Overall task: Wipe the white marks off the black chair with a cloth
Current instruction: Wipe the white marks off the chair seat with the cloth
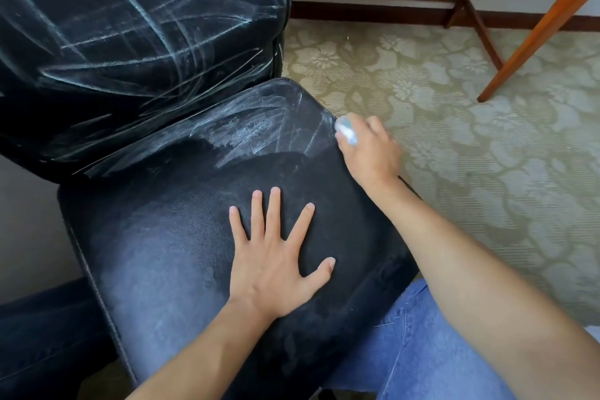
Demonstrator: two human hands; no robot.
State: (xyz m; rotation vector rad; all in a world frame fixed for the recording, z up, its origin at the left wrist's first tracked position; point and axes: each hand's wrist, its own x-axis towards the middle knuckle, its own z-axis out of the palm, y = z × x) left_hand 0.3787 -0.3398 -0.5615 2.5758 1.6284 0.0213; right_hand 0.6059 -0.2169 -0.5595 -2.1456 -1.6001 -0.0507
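The black chair [194, 237] fills the left and centre of the head view, its seat tilted toward the person and its backrest [130, 26] rising at the upper left. The white marks [256, 130] on the seat lie in a band across its far part, running from the middle out to the far right corner; the near half of the seat shows only a faint grey haze. The backrest is covered in long crossing streaks and appears untouched. The right hand [368, 153] sits at the far right edge of the seat, fingers curled round a small bunched cloth [346, 131] – pale, blurred, its exact folds not readable. The left hand [276, 256] lies flat on the middle of the seat, fingers straight and spread, holding nothing; it appears to steady the chair. The relation governing the next stroke: the remaining seat marks lie just left of the cloth and beyond the left hand's fingertips, so the right hand is the nearer one and a sweep leftward along the band – parallel to the seat's back edge – would cover it. The backrest would probably follow. Patterned carpet [454, 107] and a wooden leg [535, 32] lie to the right.
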